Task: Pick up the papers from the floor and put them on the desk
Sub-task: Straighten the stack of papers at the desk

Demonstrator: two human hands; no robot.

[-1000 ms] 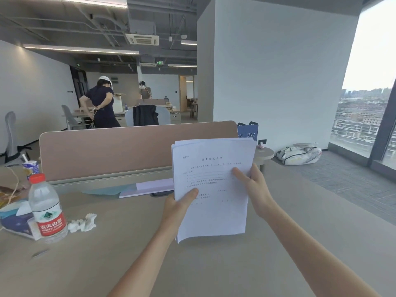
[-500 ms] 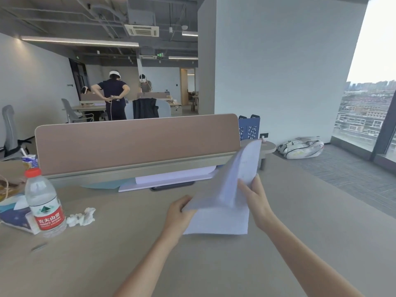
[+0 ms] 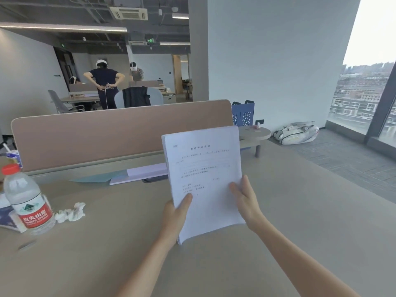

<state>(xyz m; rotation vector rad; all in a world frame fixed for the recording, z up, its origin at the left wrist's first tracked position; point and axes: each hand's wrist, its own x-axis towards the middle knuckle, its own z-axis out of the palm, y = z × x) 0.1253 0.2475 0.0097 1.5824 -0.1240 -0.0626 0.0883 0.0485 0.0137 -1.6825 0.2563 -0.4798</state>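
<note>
We hold the paper stack (image 3: 205, 181) upright above the desk (image 3: 300, 221), left hand (image 3: 175, 215) at 7 o'clock, right hand (image 3: 246, 200) at 5, fingers closed on its sides, probably squaring edges.

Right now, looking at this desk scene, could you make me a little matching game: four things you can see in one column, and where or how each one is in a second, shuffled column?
Things:
1. stack of papers
2. water bottle
3. crumpled tissue
4. white bag

Places or states:
A. on the floor by the wall, near the window
B. held upright in the left hand and right hand, above the desk
C. standing on the desk's left side, red cap on
D. lying on the desk just right of the bottle

Pairs: 1-B, 2-C, 3-D, 4-A
</note>
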